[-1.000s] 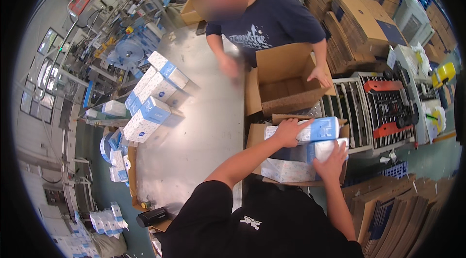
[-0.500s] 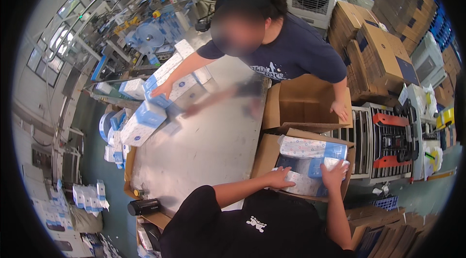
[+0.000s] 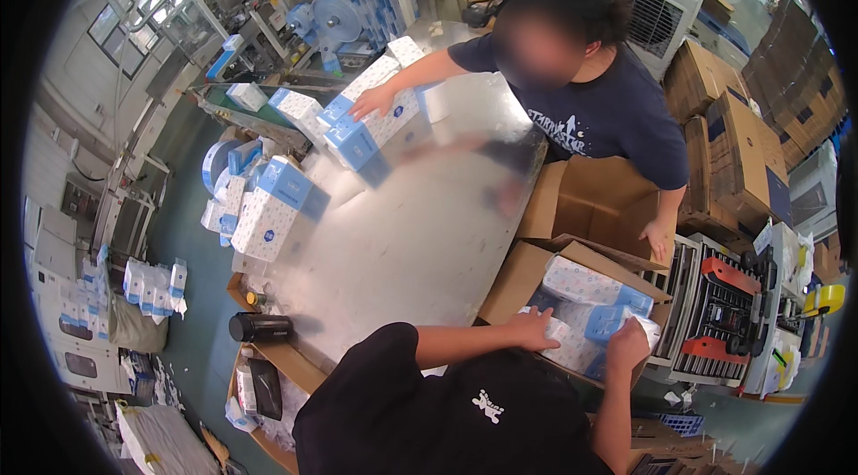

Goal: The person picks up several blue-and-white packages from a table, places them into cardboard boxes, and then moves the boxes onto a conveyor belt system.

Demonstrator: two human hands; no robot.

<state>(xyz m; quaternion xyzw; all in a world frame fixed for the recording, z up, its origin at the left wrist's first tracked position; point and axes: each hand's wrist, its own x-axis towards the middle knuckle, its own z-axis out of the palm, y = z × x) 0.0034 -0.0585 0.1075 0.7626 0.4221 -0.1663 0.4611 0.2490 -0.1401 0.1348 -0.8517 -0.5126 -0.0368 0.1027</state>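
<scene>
An open cardboard box (image 3: 514,283) in front of me holds several white-and-blue wrapped tissue packs. One tissue pack (image 3: 585,285) lies along the box's far side, with another pack (image 3: 603,323) nearer to me. My left hand (image 3: 534,330), fingers stretched and apart, rests at the left end of the nearer packs. At their right end, my right hand (image 3: 628,345) is closed over the nearer pack, its fingertips partly hidden. Across the table, a co-worker's hand (image 3: 374,102) lies on a row of tissue packs (image 3: 353,142); their other hand (image 3: 658,238) touches a second open box (image 3: 594,202).
A metal table (image 3: 393,243) fills the middle. Another tissue pack (image 3: 273,211) stands at its left edge, and a black bottle (image 3: 259,327) at its near left corner. A roller conveyor (image 3: 684,296) lies right of the boxes. Stacked cartons (image 3: 746,153) stand behind.
The view has swung, shifting the scene. My right hand has gone from spread fingers to a closed grip on the pack. My left hand stays beside the packs. The co-worker's row of packs sits apart from the near one.
</scene>
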